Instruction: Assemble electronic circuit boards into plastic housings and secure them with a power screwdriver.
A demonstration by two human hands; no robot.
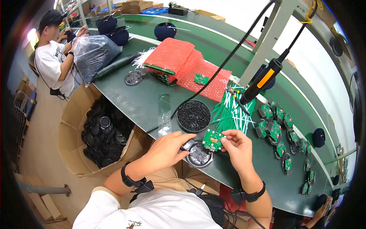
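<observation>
A green circuit board [213, 140] is pinched between the thumb and fingers of my right hand [237, 149]. It is held just above and to the right of a round black plastic housing [199, 154] near the bench's front edge. My left hand [169, 148] curves around the left side of that housing, thumb and fingertips at its rim. Beyond my hands stands a round dish [194, 116] of small black parts, likely screws. Over the bench to the right hangs a black and orange electric screwdriver [263, 80].
A cardboard box [76, 129] of black housings stands at the left. Red bubble wrap [202, 72] with boards lies beyond the dish, beside green and white strips [232, 112]. Several housings with boards [273, 129] sit at the right. A co-worker [57, 57] handles a plastic bag [93, 53].
</observation>
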